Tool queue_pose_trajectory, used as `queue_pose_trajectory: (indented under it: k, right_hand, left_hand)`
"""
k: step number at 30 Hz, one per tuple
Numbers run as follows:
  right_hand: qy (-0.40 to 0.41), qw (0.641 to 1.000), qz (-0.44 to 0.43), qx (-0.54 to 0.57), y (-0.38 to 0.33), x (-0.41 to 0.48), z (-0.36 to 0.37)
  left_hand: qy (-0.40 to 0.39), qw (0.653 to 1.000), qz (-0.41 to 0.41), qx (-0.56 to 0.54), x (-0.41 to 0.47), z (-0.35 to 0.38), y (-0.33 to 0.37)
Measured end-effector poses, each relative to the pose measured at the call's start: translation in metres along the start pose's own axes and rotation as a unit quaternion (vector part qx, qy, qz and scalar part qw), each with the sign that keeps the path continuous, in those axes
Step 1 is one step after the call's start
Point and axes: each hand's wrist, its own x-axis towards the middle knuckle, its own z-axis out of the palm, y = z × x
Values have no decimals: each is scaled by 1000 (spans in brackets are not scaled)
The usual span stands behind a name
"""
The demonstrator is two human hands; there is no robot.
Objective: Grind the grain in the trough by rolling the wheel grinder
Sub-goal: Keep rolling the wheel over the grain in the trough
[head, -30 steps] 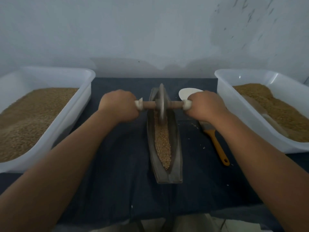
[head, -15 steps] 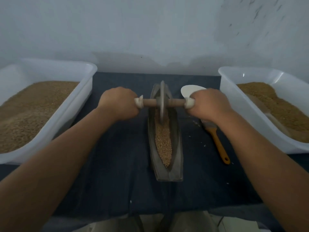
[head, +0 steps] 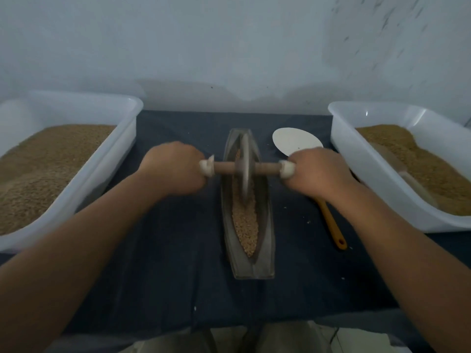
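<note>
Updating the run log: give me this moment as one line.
stage: grinding | left hand: grips axle | right hand: grips axle | wheel: in trough, on grain

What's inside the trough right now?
The grain lies along the groove of the trough, clear in the near half. The wheel stands in the far half and hides the grain under its rim.
</note>
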Motion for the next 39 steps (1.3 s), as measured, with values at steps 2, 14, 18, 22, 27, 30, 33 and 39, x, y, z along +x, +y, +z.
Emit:
queue_pose_trajectory:
  k: [2, 14, 18, 22, 27, 30, 33, 39]
  right_hand:
    - [39, 999, 11, -2, -3, 24, -1]
    - [-123, 990, -37, 60, 13, -32, -4]
    - [-39, 998, 32, 27, 4, 23, 10]
    - [-59, 997, 48, 31, 3, 33, 14]
    - [-33, 999, -34, 5, 10, -43, 3]
    - [-16, 998, -66, 15, 10, -54, -3]
    - [-34, 999, -36, 13, 4, -15, -3]
    - [10, 1000, -1, -20, -1, 41, -6]
  left_hand:
    - [3, 999, -35, -8, 27, -2, -2]
    - [53, 997, 43, 45, -48, 3, 3]
    - [23, 999, -11, 39, 23, -11, 4]
    - [31, 998, -3, 54, 30, -15, 8]
    - [36, 998, 42, 26, -51, 2, 4]
    - [46, 998, 30, 1, -67, 10, -1]
    - [22, 1000, -10, -3, -28, 10, 1]
    - [21, 997, -61, -30, 31, 5, 1]
